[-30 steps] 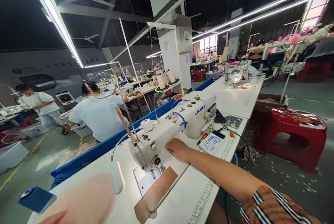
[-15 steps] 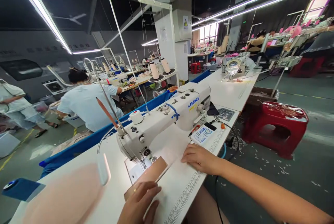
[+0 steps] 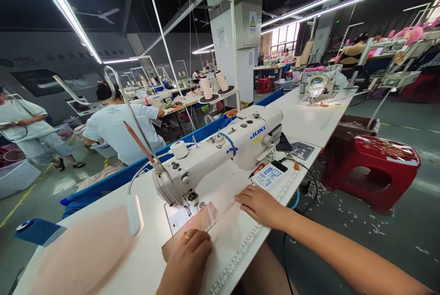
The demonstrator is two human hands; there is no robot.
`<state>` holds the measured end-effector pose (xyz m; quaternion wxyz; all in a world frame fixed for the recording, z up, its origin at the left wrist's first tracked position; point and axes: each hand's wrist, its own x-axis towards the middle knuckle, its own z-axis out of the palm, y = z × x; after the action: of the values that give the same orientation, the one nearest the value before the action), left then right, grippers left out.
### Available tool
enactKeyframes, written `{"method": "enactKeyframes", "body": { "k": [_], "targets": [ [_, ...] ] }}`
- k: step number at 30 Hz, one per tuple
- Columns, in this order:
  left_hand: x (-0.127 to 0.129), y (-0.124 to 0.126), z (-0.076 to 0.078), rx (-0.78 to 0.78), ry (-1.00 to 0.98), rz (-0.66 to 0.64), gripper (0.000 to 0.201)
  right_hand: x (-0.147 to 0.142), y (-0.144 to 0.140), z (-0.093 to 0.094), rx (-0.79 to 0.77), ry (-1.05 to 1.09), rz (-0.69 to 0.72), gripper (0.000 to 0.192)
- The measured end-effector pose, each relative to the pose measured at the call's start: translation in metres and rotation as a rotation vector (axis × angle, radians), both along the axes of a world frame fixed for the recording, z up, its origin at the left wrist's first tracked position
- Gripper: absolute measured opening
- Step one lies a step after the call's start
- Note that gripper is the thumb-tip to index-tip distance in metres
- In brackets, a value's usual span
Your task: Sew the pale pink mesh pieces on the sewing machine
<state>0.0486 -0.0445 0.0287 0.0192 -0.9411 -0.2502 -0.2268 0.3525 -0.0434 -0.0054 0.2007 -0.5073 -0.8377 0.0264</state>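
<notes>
A white sewing machine [image 3: 220, 144] stands on the white table. Beneath its needle lies a tan, see-through strip of fabric [image 3: 202, 218], running toward me at a slant. My left hand [image 3: 189, 256] bears down on the near end of this strip, its fingers curled and close together. To the right, my right hand [image 3: 257, 204] has fingers bent and thumb tucked in at the far end of a sheer pale fabric [image 3: 225, 215], which stretches between both hands. How the sheer fabric joins the tan strip I cannot tell.
A pale peach piece [image 3: 82, 254] and a blue thread cone [image 3: 39, 232] lie at left. Orange-handled snips [image 3: 257, 170], a white box [image 3: 270, 175] and a phone [image 3: 283, 142] are beyond my right hand. A red stool [image 3: 374, 171] stands at right; co-workers [image 3: 120, 125] are ahead.
My left hand's fingers have drawn together and now lie lower over the fabric. My right hand has shifted slightly up and left. The view has turned slightly left.
</notes>
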Motion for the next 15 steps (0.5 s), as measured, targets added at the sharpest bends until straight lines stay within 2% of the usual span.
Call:
{"method": "enactKeyframes", "body": {
  "k": [4, 7, 9, 11, 13, 15],
  "targets": [
    [-0.042, -0.017, 0.000, 0.008, 0.100, 0.013, 0.027, -0.004, 0.015, 0.005, -0.026, -0.094, -0.070, 0.018],
    [-0.059, -0.034, -0.002, -0.012, 0.163, 0.049, 0.032, -0.002, 0.024, 0.015, -0.034, -0.154, -0.163, 0.023],
    [-0.061, -0.047, 0.003, -0.041, 0.169, 0.078, 0.029, -0.001, 0.025, 0.026, -0.028, -0.174, -0.210, 0.027],
    [-0.060, -0.057, 0.013, -0.141, 0.166, 0.077, 0.018, -0.006, 0.019, 0.037, -0.017, -0.180, -0.214, 0.028],
    [-0.057, -0.060, 0.025, -0.297, 0.131, 0.086, 0.005, -0.019, 0.009, 0.045, -0.028, -0.155, -0.153, 0.025],
    [-0.052, -0.053, 0.031, -0.412, 0.050, 0.154, 0.012, -0.039, -0.001, 0.045, -0.099, -0.071, -0.047, 0.018]
  ]
}}
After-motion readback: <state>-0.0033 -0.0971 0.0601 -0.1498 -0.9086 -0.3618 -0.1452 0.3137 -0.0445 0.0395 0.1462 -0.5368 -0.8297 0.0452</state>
